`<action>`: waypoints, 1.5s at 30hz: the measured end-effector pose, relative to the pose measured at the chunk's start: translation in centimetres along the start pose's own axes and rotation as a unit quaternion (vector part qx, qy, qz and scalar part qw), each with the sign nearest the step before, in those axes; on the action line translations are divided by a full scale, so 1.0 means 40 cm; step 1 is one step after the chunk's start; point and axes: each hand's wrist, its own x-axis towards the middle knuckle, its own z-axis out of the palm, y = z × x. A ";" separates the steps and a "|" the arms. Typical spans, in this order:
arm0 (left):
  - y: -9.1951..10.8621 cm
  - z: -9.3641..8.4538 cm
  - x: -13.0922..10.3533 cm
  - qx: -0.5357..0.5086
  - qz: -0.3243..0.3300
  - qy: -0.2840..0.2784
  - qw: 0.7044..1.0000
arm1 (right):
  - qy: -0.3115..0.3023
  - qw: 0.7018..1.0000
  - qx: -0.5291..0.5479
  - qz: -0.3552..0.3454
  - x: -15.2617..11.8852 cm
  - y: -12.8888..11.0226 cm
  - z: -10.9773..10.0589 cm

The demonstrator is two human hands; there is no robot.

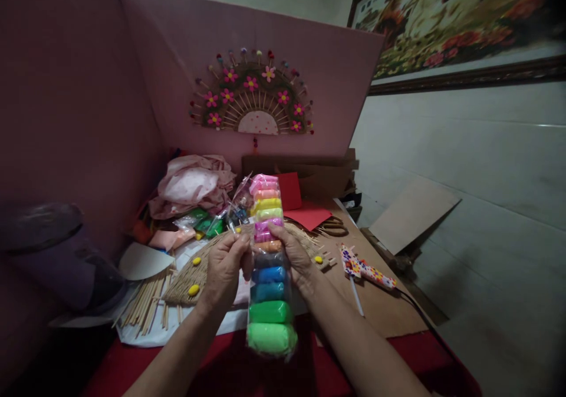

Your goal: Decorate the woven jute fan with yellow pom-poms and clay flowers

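Observation:
A long clear pack of coloured modelling clay (269, 273) stands on end in front of me, its blocks running from pink at the top to light green at the bottom. My right hand (294, 252) is closed around its right side, thumb across the front. At the pack's left edge, my left hand (227, 261) has its fingers pinched together on the plastic; the fingertips are partly hidden. Behind both hands lies a twine-wrapped fan shape (186, 276) with wooden sticks and yellow clay dots (193, 290); the pack and hands cover its middle.
Loose wooden sticks (144, 302) lie at the left, below a white card piece (145, 261). A flowered glue gun (369, 273) and scissors (333, 226) rest on cardboard (389, 314) at the right. Behind are crumpled pink fabric (194, 184), red paper (307, 214) and a finished fan (254, 96) on a pink panel.

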 end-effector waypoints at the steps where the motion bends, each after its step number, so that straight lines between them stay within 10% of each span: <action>1: 0.003 0.003 0.000 -0.015 -0.007 0.001 1.000 | -0.001 1.000 0.012 0.009 0.000 -0.002 0.000; 6: 0.008 0.006 0.004 -0.056 -0.008 0.034 0.998 | -0.013 0.999 0.049 -0.010 -0.003 -0.001 0.004; 11: 0.005 -0.020 0.007 0.128 0.000 0.024 0.991 | -0.010 0.998 0.012 -0.058 0.001 -0.004 -0.013; 15: 0.040 -0.022 0.000 0.267 0.219 0.161 0.925 | -0.021 0.996 -0.026 -0.077 0.009 -0.001 -0.027; 19: 0.089 -0.010 0.014 0.388 0.414 0.045 0.822 | -0.043 0.994 -0.047 -0.085 0.012 0.005 -0.031; 28: 0.109 -0.007 0.051 0.679 0.286 -0.002 0.677 | -0.069 0.997 0.005 -0.035 -0.004 -0.008 -0.021; 37: 0.104 0.002 0.061 0.719 0.296 -0.042 0.627 | -0.104 0.993 0.000 -0.049 0.004 -0.006 -0.039; 45: 0.096 0.000 0.063 0.652 0.434 0.053 0.620 | -0.098 0.994 0.051 0.008 0.013 -0.003 -0.044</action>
